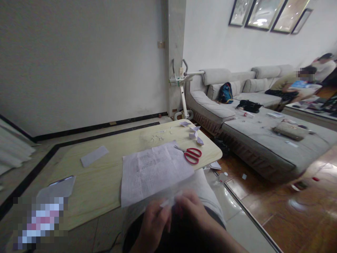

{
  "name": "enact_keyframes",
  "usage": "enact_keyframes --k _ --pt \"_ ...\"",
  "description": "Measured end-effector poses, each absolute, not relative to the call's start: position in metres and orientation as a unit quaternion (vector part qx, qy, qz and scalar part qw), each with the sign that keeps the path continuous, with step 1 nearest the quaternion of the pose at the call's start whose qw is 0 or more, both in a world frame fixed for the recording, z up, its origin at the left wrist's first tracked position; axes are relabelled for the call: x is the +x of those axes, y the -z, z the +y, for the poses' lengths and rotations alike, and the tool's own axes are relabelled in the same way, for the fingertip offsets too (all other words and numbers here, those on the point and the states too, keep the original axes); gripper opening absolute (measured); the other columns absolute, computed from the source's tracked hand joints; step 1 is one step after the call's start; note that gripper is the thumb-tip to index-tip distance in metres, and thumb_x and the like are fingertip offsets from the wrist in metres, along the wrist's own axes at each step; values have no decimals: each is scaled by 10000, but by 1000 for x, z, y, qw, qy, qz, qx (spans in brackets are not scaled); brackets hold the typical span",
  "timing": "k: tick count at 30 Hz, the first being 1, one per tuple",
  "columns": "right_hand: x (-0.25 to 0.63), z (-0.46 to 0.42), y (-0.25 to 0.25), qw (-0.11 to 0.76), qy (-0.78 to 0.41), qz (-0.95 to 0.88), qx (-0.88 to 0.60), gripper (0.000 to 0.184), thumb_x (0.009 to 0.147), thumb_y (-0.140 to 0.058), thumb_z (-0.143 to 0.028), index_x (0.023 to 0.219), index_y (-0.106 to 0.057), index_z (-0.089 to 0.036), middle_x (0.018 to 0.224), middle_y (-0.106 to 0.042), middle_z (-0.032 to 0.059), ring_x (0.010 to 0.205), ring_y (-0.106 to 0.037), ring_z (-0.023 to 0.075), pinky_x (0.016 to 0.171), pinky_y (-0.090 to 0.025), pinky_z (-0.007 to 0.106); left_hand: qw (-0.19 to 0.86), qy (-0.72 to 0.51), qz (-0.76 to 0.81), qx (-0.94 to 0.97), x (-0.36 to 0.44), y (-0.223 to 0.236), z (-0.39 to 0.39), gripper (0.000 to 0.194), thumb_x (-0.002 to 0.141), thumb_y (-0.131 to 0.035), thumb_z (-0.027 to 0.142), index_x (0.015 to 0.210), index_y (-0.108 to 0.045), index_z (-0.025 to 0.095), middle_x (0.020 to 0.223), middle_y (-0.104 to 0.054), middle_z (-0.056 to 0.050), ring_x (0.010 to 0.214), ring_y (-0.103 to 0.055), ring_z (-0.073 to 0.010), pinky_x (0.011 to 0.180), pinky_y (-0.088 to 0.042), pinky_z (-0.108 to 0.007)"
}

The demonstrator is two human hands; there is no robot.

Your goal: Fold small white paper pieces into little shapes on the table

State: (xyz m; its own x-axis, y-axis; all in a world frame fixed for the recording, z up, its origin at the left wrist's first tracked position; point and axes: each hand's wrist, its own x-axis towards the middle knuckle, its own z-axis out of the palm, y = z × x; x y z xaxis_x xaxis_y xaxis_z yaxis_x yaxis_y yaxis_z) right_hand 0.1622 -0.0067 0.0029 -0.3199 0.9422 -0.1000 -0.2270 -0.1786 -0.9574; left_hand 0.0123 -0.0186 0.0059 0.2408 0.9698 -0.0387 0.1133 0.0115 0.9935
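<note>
A small piece of folded white paper (166,202) is pinched between my two hands, just above my lap. My left hand (156,216) grips its left end. On the other end, the fingers of my right hand (190,204) are closed, slightly blurred. Past my hands, a large creased printed sheet (155,172) lies at the near table edge. Red-handled scissors (193,155) rest on its right side. Several small folded paper shapes (194,134) sit at the table's far right corner. Thin paper strips (158,137) are scattered behind the sheet.
The pale wooden table (105,182) also bears a folded white paper (94,156) and a clear sleeve (58,188) at left. A grey sofa (263,147) with bags stands to the right, where other people sit. An exercise bike (182,93) is beyond the table.
</note>
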Motion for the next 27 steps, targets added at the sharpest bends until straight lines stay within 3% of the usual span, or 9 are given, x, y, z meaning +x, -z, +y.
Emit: enact_keyframes --k 5,12,17,22,27 --pt "164 -7 -4 441 -656 -476 -385 510 737 -594 -587 478 -491 -160 451 -426 -25 437 -371 81 426 -286 208 533 -410 479 564 14 -5 -18 431 799 -535 517 488 -563 220 430 -530 2 449 -499 -148 509 -468 -248" --pt "161 -5 2 451 -647 -479 -386 530 779 -572 -595 493 -512 -153 457 -453 -18 447 -414 89 454 -320 216 561 -412 499 516 16 -3 -18 380 780 -548 551 659 -625 199 487 -548 13 463 -518 -145 475 -468 -244" --pt "164 -4 -1 475 -616 -477 -409 529 760 -597 -608 505 -474 -161 465 -412 -39 453 -369 78 446 -289 211 564 -399 492 530 16 -6 -16 433 783 -524 558 523 -534 212 437 -488 16 433 -489 -134 471 -450 -241" --pt "164 -5 -2 467 -615 -500 -392 499 813 -559 -569 547 -527 -148 479 -475 -16 460 -426 93 468 -322 222 559 -392 524 508 19 0 -14 374 745 -579 554 633 -563 197 558 -575 9 520 -545 -143 514 -471 -241" --pt "162 -4 3 469 -598 -518 -393 478 808 -556 -552 541 -486 -162 498 -435 -33 480 -397 87 478 -321 216 545 -402 524 516 17 2 -14 375 763 -573 514 576 -530 192 499 -506 31 480 -483 -119 477 -430 -215"
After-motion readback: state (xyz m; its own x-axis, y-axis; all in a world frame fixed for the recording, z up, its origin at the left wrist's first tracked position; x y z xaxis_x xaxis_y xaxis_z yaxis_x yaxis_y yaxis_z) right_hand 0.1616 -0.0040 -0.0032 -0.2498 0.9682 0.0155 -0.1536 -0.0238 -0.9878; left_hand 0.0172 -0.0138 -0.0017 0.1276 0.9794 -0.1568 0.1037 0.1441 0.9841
